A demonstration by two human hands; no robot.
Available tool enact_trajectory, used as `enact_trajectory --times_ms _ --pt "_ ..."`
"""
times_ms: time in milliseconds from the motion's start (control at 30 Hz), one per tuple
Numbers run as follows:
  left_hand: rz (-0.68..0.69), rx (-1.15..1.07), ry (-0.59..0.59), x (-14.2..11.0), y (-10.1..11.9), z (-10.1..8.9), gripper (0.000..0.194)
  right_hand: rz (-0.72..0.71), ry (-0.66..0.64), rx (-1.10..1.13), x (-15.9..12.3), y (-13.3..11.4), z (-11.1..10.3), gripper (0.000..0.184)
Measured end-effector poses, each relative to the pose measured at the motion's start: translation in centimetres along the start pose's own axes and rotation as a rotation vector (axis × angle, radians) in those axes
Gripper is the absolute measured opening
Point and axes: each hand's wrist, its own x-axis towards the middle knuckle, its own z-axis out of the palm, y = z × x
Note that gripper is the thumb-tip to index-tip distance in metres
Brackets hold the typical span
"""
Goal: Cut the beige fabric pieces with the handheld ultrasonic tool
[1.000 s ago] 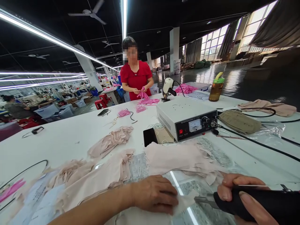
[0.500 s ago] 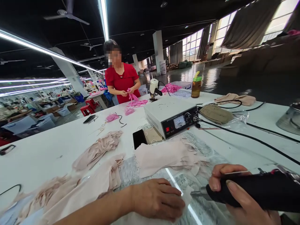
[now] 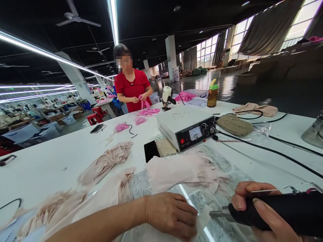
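My left hand [image 3: 171, 215] is closed over a pale pink fabric piece [image 3: 205, 216], pressing it down on a clear, glossy sheet [image 3: 214, 198]. A bit of the piece sticks out beyond the fingers; the fingertips are hidden. In my right hand [image 3: 270, 211] is a black handheld tool [image 3: 285, 208] with a metal tip. That tip points left and is at or very near the fabric's edge; whether they touch I cannot tell. Just beyond my left hand lies a stack of pale pink fabric pieces [image 3: 176, 169].
A generator box [image 3: 194, 132] with a dial and red switch stands mid-table, a black cable [image 3: 264, 151] running right from it. More fabric piles [image 3: 106, 161] lie left. Also there: a phone [image 3: 151, 151], a bottle [image 3: 212, 95], a glass jar [image 3: 314, 134]. Across the table a person in red [image 3: 132, 85] handles pink strips.
The tool and my right hand have shifted slightly right and down. My left hand stays almost in place on the fabric. The whole view has moved a little.
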Motion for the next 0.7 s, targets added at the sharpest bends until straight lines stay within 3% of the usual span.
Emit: enact_trajectory --times_ms 200,333,533,700 --pt "-0.014 -0.036 -0.095 0.2 -0.2 -0.3 0.043 0.036 0.038 -0.051 0.3 0.4 -0.4 0.022" --pt "-0.011 -0.064 -0.099 0.4 -0.5 -0.3 0.042 0.027 0.072 -0.076 0.4 0.1 0.1 0.025" --pt "-0.018 -0.155 -0.078 0.3 -1.2 0.9 0.038 -0.006 -0.083 -0.129 0.6 0.1 -0.6 0.015" --pt "-0.039 -0.211 -0.057 0.0 -1.5 1.5 0.037 0.032 -0.071 -0.119 0.3 -0.4 -0.2 0.017"
